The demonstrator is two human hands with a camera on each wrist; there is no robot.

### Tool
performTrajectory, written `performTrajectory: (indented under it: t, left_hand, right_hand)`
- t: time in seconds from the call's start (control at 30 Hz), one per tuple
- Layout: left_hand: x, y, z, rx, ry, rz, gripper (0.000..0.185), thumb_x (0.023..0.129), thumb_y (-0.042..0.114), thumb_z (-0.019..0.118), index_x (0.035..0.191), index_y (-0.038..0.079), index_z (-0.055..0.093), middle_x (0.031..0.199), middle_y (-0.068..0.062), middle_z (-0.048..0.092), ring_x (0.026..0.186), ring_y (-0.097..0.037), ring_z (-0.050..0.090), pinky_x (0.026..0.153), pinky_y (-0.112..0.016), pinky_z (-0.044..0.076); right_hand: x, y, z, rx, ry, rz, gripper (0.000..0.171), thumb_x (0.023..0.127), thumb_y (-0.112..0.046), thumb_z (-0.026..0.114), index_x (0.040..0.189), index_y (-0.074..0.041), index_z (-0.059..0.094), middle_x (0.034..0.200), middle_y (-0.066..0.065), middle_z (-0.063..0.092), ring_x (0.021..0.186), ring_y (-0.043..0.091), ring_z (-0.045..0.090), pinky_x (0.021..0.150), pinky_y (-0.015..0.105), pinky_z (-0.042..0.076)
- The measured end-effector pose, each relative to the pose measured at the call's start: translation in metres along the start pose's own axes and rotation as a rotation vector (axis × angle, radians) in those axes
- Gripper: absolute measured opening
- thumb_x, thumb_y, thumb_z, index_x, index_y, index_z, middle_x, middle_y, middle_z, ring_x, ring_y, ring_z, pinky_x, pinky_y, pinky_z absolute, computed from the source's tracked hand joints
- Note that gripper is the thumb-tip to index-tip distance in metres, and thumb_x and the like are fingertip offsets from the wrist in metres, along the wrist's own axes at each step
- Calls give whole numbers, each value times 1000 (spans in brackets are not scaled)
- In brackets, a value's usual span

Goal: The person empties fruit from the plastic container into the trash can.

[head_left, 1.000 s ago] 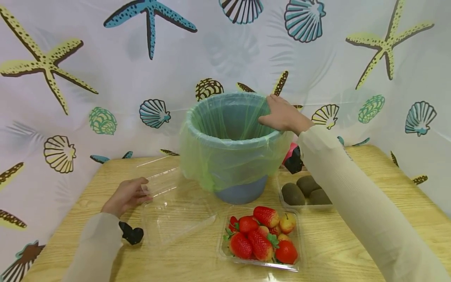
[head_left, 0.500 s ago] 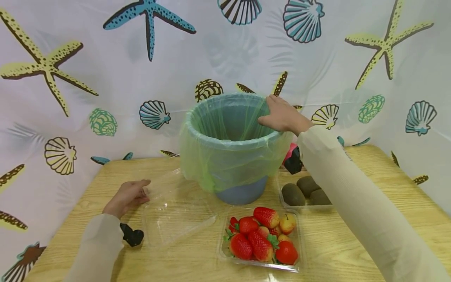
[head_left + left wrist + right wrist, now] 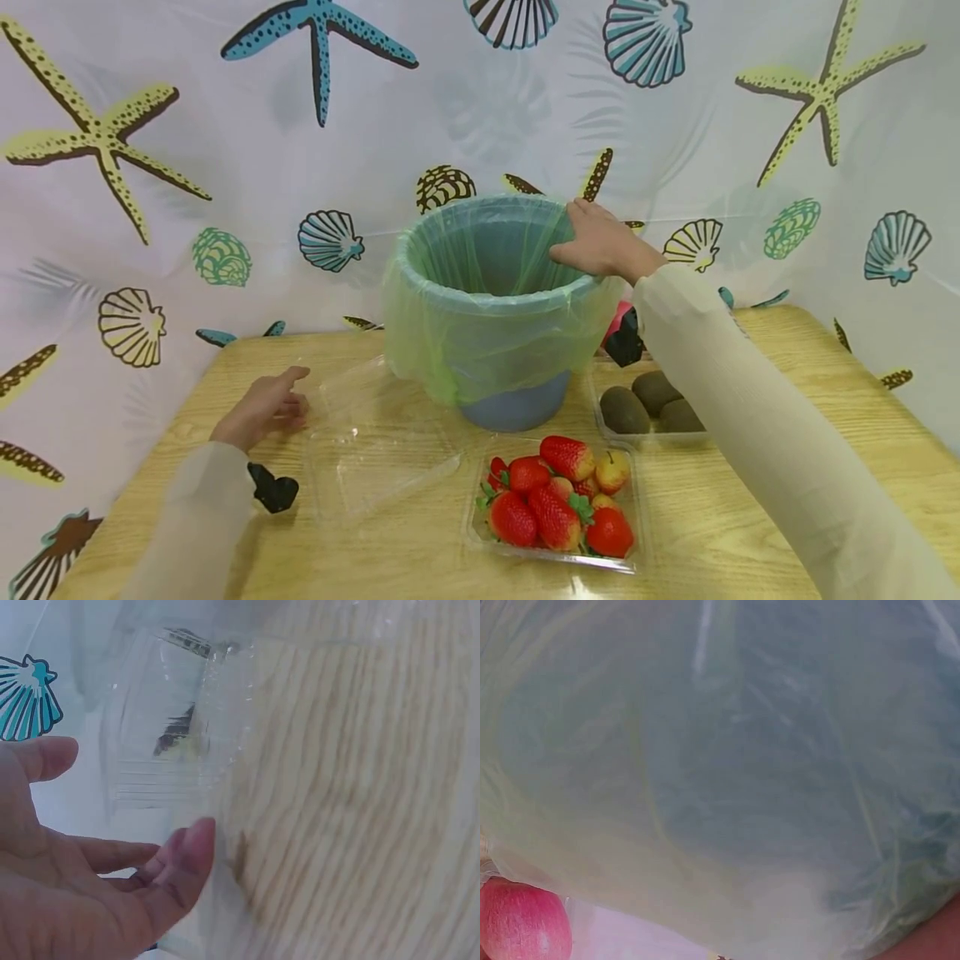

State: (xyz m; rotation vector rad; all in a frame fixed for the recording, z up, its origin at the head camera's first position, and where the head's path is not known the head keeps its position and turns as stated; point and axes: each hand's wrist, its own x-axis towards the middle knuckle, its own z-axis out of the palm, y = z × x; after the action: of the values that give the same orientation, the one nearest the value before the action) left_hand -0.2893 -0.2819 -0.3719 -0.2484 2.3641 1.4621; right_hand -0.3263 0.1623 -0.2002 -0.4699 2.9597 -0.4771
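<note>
Left hand first: the left hand point(image 3: 264, 408) has its index finger stretched out and the others loosely bent, a wide gap to the thumb in the wrist view, and nothing held! Just to its right lies an open see-through plastic container point(image 3: 390, 475) on the table, with a narrow gap between it and the fingers in the head view.

Over to the right hand point(image 3: 603, 242): it rests on the right side of the bin's rim, thumb pointing left over the opening. Do the fingers curl round that rim? Cannot tell; the tips are hidden.

The blue bin point(image 3: 513, 411) stands upright at mid-table, a thin yellow-green bag point(image 3: 495, 354) lining it and folded outward over the rim. Near side, a see-through box point(image 3: 555, 559) is piled with strawberries point(image 3: 553, 521) and a small yellow-red fruit point(image 3: 612, 472). Right of the bin, another box point(image 3: 652, 439) holds brown kiwis point(image 3: 624, 411), partly behind the right sleeve point(image 3: 750, 417). A pinkish-red apple point(image 3: 525, 922) peeks out in the right wrist view!

Wood-grain table point(image 3: 705, 525) beneath, starfish-and-shell cloth point(image 3: 420, 133) beyond.
</note>
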Motion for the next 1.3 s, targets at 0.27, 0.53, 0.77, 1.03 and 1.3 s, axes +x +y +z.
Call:
performTrajectory:
  t: [0.27,0.53,0.77,1.03,1.3]
  left_hand:
    - [-13,27,-15,207,33,9,89,97,57,21,148,-12,-6,149,-40,7,130,-54,27,102,-54,42]
    - [-23,68,-24,420,70,39,88,97,57,16,147,-14,1,151,-38,6,133,-56,23,101,-63,36]
    - [-33,115,-15,488,131,124,92,95,64,16,149,-7,-5,154,-33,-4,139,-54,4,110,-66,16]
    - [-42,166,16,571,251,416,83,98,61,18,153,1,4,157,-27,2,144,-46,1,114,-63,8]
    - [-46,196,38,619,177,559,77,99,58,21,155,8,3,160,-17,-1,148,-36,-2,117,-58,3]
  right_hand:
    - [2,-1,-2,-20,6,-7,75,97,-32,39,151,5,1,159,21,-2,148,35,-2,120,47,5]
    - [2,-3,-1,-16,8,-11,75,98,-32,39,151,5,1,159,22,-2,148,35,-2,120,47,5]
    - [0,-3,0,-19,3,-13,76,97,-33,39,151,5,0,159,21,-2,148,35,-2,120,47,5]
    - [0,-1,0,-11,1,-10,76,98,-33,38,151,5,0,159,21,-3,148,35,-3,120,48,4]
    - [-2,-2,1,-1,12,-16,75,98,-32,39,151,5,2,159,22,-2,148,36,-1,120,48,6]
